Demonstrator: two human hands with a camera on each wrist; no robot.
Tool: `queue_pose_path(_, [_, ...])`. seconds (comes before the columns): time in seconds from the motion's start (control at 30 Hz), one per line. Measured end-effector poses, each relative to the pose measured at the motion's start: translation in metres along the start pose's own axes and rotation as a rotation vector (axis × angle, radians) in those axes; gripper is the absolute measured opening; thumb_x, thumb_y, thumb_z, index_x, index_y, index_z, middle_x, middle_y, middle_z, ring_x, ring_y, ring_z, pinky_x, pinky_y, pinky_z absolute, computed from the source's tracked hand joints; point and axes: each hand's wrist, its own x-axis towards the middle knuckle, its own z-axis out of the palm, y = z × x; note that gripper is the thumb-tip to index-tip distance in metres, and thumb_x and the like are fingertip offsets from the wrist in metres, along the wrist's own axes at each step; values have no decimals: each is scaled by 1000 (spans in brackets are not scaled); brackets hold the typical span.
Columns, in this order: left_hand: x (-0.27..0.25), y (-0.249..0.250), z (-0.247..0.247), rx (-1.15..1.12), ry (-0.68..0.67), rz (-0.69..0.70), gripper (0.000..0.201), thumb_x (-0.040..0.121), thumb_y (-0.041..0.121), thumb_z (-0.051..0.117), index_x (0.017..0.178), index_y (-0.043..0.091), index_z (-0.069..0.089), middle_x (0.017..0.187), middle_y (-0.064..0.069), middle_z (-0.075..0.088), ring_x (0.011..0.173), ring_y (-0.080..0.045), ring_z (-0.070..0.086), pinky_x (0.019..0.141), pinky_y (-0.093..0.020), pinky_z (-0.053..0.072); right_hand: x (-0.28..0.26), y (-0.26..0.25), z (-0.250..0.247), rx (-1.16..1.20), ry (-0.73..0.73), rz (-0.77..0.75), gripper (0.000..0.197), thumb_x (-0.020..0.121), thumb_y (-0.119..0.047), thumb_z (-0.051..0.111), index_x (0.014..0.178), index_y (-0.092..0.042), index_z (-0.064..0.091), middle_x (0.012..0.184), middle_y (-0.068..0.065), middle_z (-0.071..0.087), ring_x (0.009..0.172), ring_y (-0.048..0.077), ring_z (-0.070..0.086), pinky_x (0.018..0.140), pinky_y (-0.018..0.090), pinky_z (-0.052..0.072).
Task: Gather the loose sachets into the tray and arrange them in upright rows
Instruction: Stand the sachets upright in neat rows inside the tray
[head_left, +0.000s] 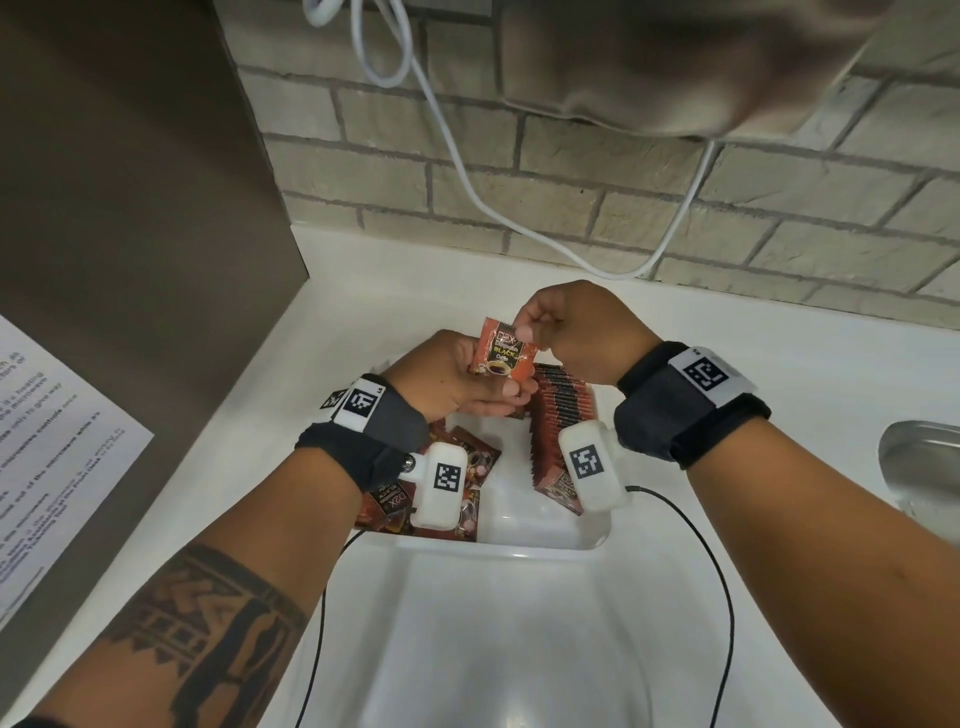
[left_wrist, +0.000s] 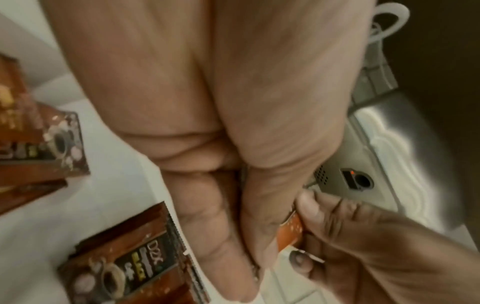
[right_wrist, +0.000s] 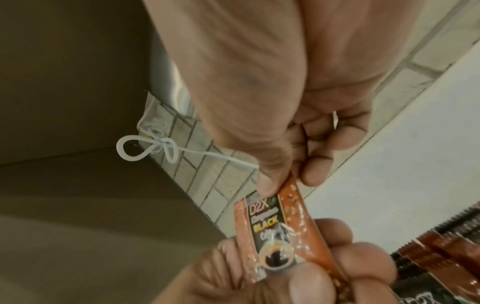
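An orange-red coffee sachet (head_left: 501, 353) is held upright above the far end of the white tray (head_left: 540, 538). My left hand (head_left: 488, 389) grips its lower part, thumb across the front. My right hand (head_left: 530, 332) pinches its top right corner. The right wrist view shows the sachet (right_wrist: 280, 230) pinched by the right hand (right_wrist: 278, 185), with the left hand's fingers (right_wrist: 285, 283) below. Only an orange edge of the sachet (left_wrist: 291, 230) shows in the left wrist view. A row of upright sachets (head_left: 563, 410) fills the tray's right side. Loose sachets (head_left: 467, 467) lie flat at its left.
The tray sits on a white counter against a brick wall (head_left: 623, 208), where a white cable (head_left: 467, 182) hangs. A brown panel (head_left: 130, 182) with a paper notice (head_left: 52, 441) closes the left. A metal sink (head_left: 924, 467) lies right. Black wires (head_left: 719, 571) trail from my wrists.
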Motion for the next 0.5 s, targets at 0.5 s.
queue_pose_path(0.5, [13, -13, 4, 1005, -68, -362, 27, 95, 29, 61, 119, 25, 73, 129, 4, 65, 116, -19, 59, 94, -26, 43, 19, 18, 43, -446, -53, 231, 18, 82, -24, 59, 86, -23, 77, 95, -3, 66, 95, 22, 60, 87, 39, 54])
